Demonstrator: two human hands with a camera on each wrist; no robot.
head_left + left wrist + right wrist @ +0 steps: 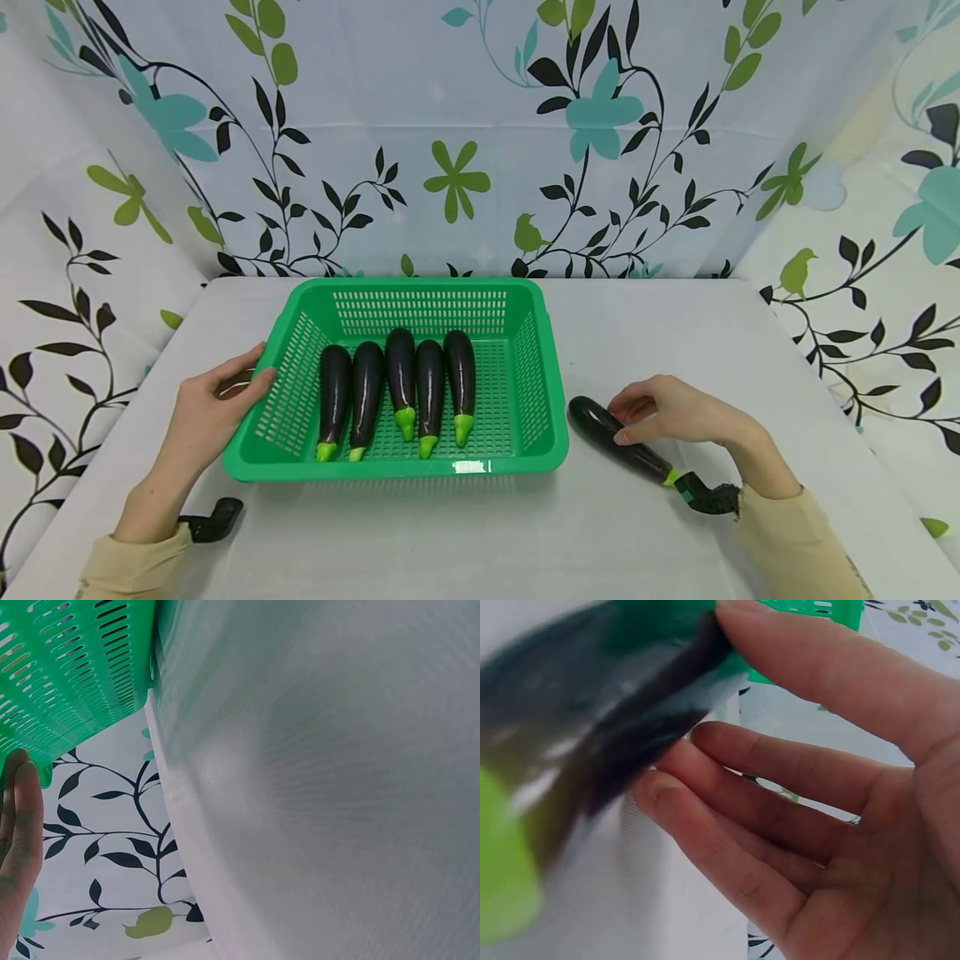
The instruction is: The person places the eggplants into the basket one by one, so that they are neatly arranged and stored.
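Observation:
A green plastic basket with slotted walls holds several dark purple eggplants side by side, green stem ends toward me. My left hand rests at its left rim, thumb on the edge. In the left wrist view, straight fingers lie against the basket's outer side. To the right of the basket, another eggplant lies slanted on the table. My right hand pinches it around the middle. Up close in the right wrist view, thumb and fingertips meet the blurred eggplant.
A white cloth covers the table. Behind it and at both sides hangs a curtain printed with leaves and flowers. Small black wrist mounts stick out near both sleeves, the right one overlapping the loose eggplant's stem end in the head view.

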